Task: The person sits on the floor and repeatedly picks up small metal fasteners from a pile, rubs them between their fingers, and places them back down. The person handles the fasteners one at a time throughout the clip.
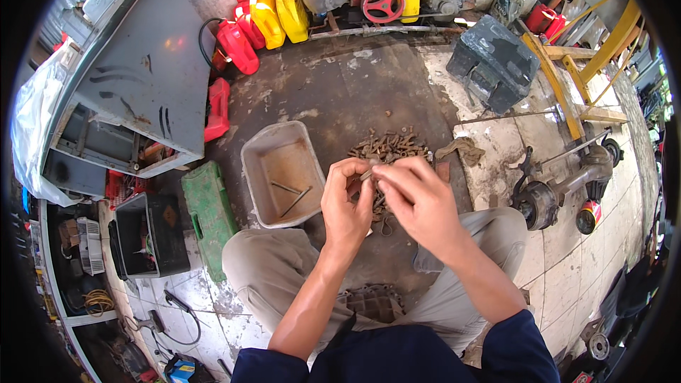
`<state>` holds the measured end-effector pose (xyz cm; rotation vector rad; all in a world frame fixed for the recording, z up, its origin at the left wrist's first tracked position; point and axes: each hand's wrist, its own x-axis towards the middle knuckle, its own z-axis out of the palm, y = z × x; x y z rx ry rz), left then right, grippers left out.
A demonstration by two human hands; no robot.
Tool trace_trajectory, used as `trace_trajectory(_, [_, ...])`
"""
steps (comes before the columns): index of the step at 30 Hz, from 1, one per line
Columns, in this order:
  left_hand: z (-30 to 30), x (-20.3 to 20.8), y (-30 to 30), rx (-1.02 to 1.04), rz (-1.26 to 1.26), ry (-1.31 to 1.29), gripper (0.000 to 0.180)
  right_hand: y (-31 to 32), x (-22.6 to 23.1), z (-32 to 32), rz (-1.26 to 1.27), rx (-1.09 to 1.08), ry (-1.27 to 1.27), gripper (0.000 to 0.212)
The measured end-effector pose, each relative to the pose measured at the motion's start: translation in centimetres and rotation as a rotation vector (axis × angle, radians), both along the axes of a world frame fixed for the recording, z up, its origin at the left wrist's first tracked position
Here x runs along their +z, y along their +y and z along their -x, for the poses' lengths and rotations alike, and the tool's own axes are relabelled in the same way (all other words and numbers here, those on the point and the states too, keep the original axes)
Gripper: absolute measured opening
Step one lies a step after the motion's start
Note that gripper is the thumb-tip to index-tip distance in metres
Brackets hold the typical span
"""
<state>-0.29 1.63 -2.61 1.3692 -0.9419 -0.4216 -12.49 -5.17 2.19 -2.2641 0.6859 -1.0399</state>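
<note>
My left hand (345,206) and my right hand (424,202) meet in front of me, fingertips pinched together. Between them is a small brownish metal piece (367,174) that looks like a bolt, mostly covered by the fingers. Just beyond and partly behind my hands lies a heap of rusty bolts (386,145) on the dark, stained floor. Left of the heap stands a dirty grey plastic tub (250,163), with two long thin bolts (294,202) lying in its bottom.
A green tool case (211,220) and an open black box (167,234) lie left of the tub, near a grey metal cabinet (135,71). Red and yellow jugs (266,15) line the far wall. At right are a dark toolbox (493,60), a brown rag (461,149) and an axle assembly (567,188).
</note>
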Motion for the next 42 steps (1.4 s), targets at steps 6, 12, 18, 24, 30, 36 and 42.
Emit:
trace_trajectory(6, [-0.1,0.2,-0.1,-0.015,0.023,-0.131,0.018,-0.2,0.0,0.2,0.01,-0.012,-0.005,0.023])
trace_trajectory(12, [0.0,-0.1,0.0,-0.068,0.069,-0.031,0.016,-0.3,0.2,0.4,-0.039,0.007,-0.008,0.023])
trace_trajectory(18, [-0.3,-0.1,-0.1,-0.141,0.028,0.066,0.016,-0.7,0.2,0.8,-0.076,-0.022,0.033,0.02])
trace_trajectory(24, [-0.2,0.2,-0.1,-0.131,0.012,0.126,0.017,-0.3,0.4,0.7,-0.034,-0.001,0.044,0.018])
trace_trajectory(30, [-0.4,-0.3,0.1,-0.205,0.027,0.254,0.016,-0.4,0.2,0.5,-0.086,-0.015,0.002,0.018])
trace_trajectory(36, [-0.2,-0.1,0.1,-0.215,0.023,0.301,0.015,-0.6,0.1,0.2,-0.067,-0.031,-0.007,0.019])
trace_trajectory(42, [0.0,-0.7,0.2,-0.223,0.037,0.412,0.014,0.1,-0.1,0.1,-0.115,-0.035,-0.021,0.02])
